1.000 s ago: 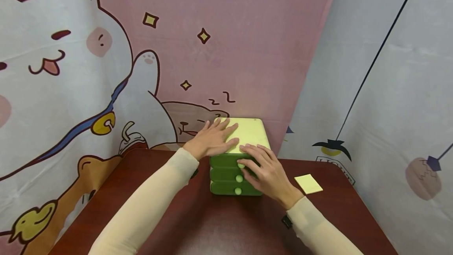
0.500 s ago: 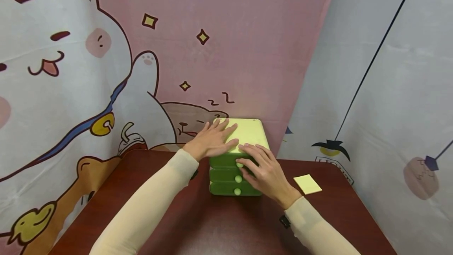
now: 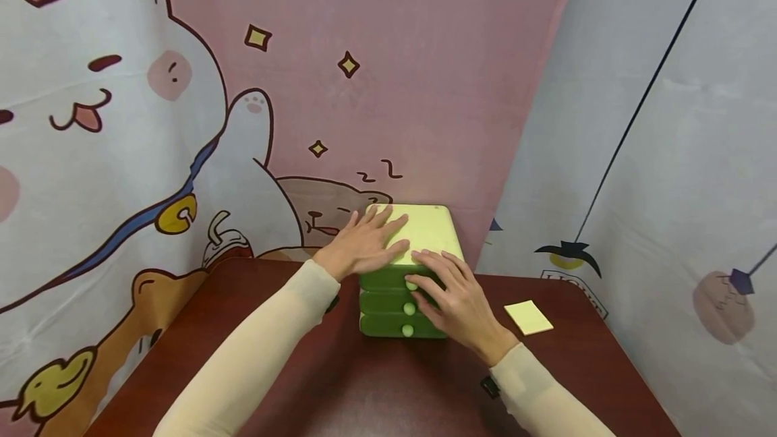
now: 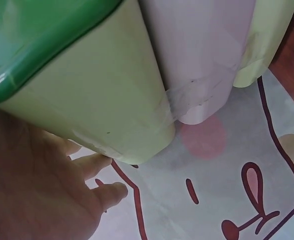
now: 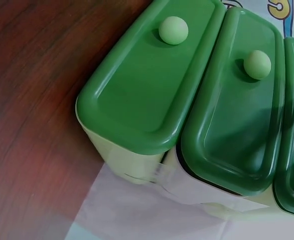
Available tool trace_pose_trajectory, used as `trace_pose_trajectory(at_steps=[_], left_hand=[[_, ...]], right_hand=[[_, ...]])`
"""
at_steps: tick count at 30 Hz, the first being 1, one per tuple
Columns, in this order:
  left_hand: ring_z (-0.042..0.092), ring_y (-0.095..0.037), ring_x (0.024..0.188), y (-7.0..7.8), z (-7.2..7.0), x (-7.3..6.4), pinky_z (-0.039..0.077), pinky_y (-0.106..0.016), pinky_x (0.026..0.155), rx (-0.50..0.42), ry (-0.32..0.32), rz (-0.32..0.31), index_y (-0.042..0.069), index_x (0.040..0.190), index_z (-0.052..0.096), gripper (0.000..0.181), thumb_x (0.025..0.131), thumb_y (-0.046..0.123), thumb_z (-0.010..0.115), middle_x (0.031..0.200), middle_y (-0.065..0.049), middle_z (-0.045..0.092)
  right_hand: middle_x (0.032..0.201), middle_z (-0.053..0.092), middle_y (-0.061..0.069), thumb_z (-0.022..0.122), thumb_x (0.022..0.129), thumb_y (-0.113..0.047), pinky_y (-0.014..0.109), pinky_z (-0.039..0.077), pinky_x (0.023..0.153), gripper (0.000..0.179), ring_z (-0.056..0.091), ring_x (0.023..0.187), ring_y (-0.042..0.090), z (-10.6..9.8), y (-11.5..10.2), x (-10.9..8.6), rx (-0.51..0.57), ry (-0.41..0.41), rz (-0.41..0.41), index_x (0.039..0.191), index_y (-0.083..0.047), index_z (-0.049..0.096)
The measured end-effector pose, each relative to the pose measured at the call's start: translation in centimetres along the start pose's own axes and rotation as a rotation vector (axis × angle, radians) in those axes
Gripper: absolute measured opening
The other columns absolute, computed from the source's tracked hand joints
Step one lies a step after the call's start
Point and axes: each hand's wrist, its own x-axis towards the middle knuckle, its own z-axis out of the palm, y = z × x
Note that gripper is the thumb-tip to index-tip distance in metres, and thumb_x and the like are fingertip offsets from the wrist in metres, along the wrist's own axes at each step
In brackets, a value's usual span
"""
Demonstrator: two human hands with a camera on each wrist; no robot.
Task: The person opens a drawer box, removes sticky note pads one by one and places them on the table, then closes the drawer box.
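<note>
A small three-tier drawer box [image 3: 427,224] with a pale yellow-green top and green drawer fronts stands on the table. My left hand [image 3: 361,243] lies flat on its top with the fingers spread; in the left wrist view that hand [image 4: 41,185] reaches along the box's pale side wall [image 4: 106,100]. At the top drawer, the thumb and index finger of my right hand [image 3: 455,295] pinch the round light-green knob [image 3: 413,284], while the other fingers rest at the top front edge. Below, the middle knob [image 5: 257,64] and bottom knob [image 5: 173,30] are untouched. All three drawers look closed.
A pale yellow square pad of sticky notes [image 3: 528,317] lies on the dark red-brown table [image 3: 376,396], right of the box. Behind hangs a pink and white cartoon cloth [image 3: 437,86], close to the box's back. Clear tape spans the tiers' side in the left wrist view.
</note>
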Motion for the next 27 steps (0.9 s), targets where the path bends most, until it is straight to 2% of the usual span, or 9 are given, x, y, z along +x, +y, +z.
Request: trace_pose_trajectory(at_steps=[5,9,15,20,27], left_hand=[[0.004,-0.043,0.186,0.0,0.1,-0.1,0.002,-0.069,0.15,-0.003,0.008,0.0,0.035,0.188,0.024,0.078,0.12,0.073,0.027,0.199,-0.008,0.011],[0.004,-0.043,0.186,0.0,0.2,-0.1,0.002,-0.069,0.15,-0.015,0.016,-0.001,0.035,0.188,0.024,0.077,0.12,0.073,0.028,0.199,-0.008,0.012],[0.003,-0.042,0.186,0.0,0.2,0.0,0.001,-0.069,0.15,-0.016,0.016,-0.004,0.036,0.188,0.024,0.078,0.12,0.074,0.026,0.199,-0.008,0.012],[0.003,-0.04,0.186,-0.1,0.1,0.0,0.002,-0.069,0.15,-0.012,0.018,-0.004,0.036,0.188,0.024,0.078,0.12,0.075,0.026,0.199,-0.007,0.011],[0.002,-0.04,0.186,0.0,0.3,0.0,0.001,-0.069,0.15,-0.017,0.016,-0.005,0.036,0.188,0.024,0.078,0.12,0.074,0.028,0.199,-0.007,0.011]], right_hand=[[0.164,0.07,0.019,0.078,0.111,-0.028,0.062,0.053,0.126,0.032,0.069,0.149,0.04,-0.4,-0.3,-0.5,0.005,-0.002,0.005,0.14,-0.014,0.082],[0.163,0.07,0.019,0.075,0.113,-0.03,0.06,0.052,0.127,0.034,0.069,0.149,0.04,-0.7,-0.5,-0.8,0.011,0.007,0.005,0.143,-0.014,0.081],[0.161,0.071,0.022,0.067,0.118,-0.032,0.058,0.053,0.124,0.034,0.071,0.146,0.041,-1.4,-1.0,-0.9,0.015,0.049,-0.041,0.142,-0.013,0.082],[0.16,0.072,0.02,0.064,0.12,-0.032,0.057,0.055,0.123,0.032,0.072,0.145,0.038,-1.6,-1.3,-1.3,-0.001,0.036,-0.125,0.138,-0.015,0.084],[0.164,0.072,0.013,0.057,0.123,-0.03,0.053,0.059,0.122,0.037,0.073,0.146,0.03,-0.9,-0.5,-2.8,-0.06,-0.029,-0.325,0.146,-0.016,0.082]])
